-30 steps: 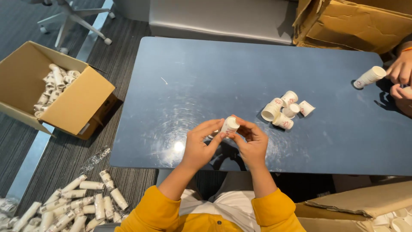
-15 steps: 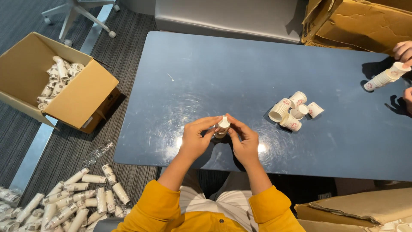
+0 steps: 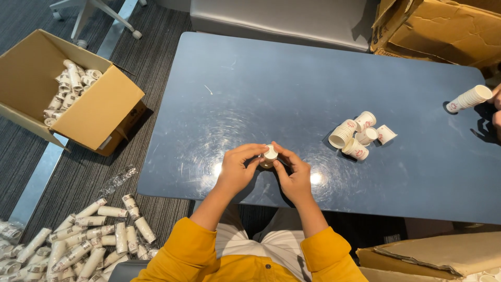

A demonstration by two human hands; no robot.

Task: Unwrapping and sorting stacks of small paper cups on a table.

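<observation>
Held item: small white paper cup (image 3: 270, 154), bottom end facing the camera, just below frame centre, lifted a little above the surface; whether it is one cup or a short nested stack cannot be told from this angle.
Left hand (image 3: 237, 169): fingers curled round the cup's left side, thumb and fingertips closed on it.
Right hand (image 3: 295, 175): mirrors the left, fingertips closed on the cup's right side; both grips tight, no gap visible.
Surface (image 3: 250, 99): dark blue tabletop, glossy, with light glare spots beside both hands.
Loose cups (image 3: 360, 137): cluster of white paper cups lying on their sides, right of centre, well apart from the hands.
Cup stack (image 3: 469, 98): nested white cups lying at the right edge, next to another person's hand (image 3: 496, 112), which is only partly in view.
Open box (image 3: 62, 94): cardboard, on the carpet at upper left, holding wrapped cup sleeves.
Floor pile (image 3: 78, 240): many wrapped cup sleeves lying on the floor at lower left.
Clothing: yellow sleeves (image 3: 182, 250), bottom centre.
Flattened cardboard (image 3: 438, 26): upper right, beyond the surface.
</observation>
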